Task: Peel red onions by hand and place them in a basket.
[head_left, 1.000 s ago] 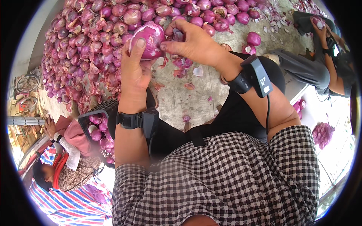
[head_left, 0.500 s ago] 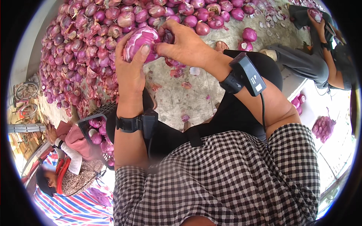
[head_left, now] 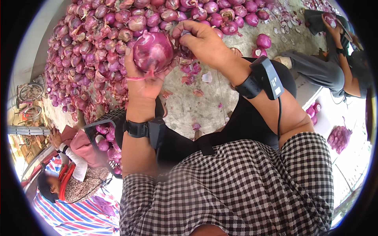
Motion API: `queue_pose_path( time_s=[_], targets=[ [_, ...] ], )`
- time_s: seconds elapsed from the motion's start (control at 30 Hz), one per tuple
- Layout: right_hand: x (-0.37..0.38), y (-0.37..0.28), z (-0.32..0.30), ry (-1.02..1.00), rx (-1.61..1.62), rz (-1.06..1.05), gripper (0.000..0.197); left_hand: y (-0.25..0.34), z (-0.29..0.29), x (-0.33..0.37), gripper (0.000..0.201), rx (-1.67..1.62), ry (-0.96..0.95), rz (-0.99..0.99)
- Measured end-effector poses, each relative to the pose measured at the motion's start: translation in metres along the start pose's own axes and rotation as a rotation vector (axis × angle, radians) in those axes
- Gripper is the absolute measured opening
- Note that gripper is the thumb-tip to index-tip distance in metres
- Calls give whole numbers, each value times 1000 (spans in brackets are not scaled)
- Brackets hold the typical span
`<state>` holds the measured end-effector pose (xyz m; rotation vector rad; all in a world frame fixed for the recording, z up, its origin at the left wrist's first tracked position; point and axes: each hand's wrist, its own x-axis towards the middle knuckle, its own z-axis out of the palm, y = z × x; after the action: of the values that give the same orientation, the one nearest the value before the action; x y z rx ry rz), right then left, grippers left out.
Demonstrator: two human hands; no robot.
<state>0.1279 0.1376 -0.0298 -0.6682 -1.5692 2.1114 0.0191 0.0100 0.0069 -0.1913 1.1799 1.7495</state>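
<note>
A large red onion (head_left: 152, 53) rests in my left hand (head_left: 145, 87), whose fingers cup it from below and behind. Its glossy purple side faces up, and a pink strip of skin hangs at its lower end over my palm. Just right of the onion, my right hand (head_left: 202, 42) is closed in a pinch. Dark purple onion skin (head_left: 186, 51) shows under its curled fingers. A small greyish bit is visible at the fingertips, too small to name. Each of my wrists wears a black strapped device.
A big heap of red onions (head_left: 90, 51) fills the far left and centre. Peeled scraps lie on the concrete floor (head_left: 189, 106). A black crate (head_left: 92, 131) with onions stands at my left. One person sits at left; another, at far right, holds an onion (head_left: 330, 19).
The onion has turned in my left hand, from a torn, pale-streaked side to a smooth purple one. My right hand has moved slightly right, away from it.
</note>
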Motion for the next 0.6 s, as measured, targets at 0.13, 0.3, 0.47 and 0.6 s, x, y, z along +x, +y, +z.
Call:
queue_pose_path(
  time_s=[0.13,0.3,0.47,0.6],
  targets=[
    [-5,-22,-4,-71,-251,59,34,2,-2,0,68,60,-55,-13],
    [-8,-12,-5,-146,-414,-60,57,-1,-15,5,67,142,-111,-27],
    [-8,-11,-9,-164,-380,9,63,-5,-24,9,63,171,-205,10],
    [-7,1,-4,-122,-346,-28,62,-8,-24,11,60,175,-189,78]
  ],
)
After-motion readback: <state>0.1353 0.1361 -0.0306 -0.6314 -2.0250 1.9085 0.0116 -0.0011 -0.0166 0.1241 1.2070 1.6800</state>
